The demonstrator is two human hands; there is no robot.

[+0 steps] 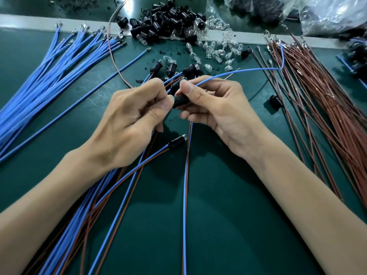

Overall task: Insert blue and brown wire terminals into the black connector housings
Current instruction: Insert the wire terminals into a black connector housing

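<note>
While gripping a black housing (pixel 179 99) in the left hand (pixel 135 112) over the bench (pixel 218 215), pinching a blue wire (pixel 238 71) at it with the right hand (pixel 214 108). Judged early on: only a few wired assemblies (pixel 176 141) near, with blue bundle (pixel 49 66) left, brown bundle (pixel 317 96) right and loose housings (pixel 168 16) far, all to do.

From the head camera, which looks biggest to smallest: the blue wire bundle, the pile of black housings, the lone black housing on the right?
1. blue wire bundle
2. pile of black housings, though it lies farther away
3. lone black housing
</note>
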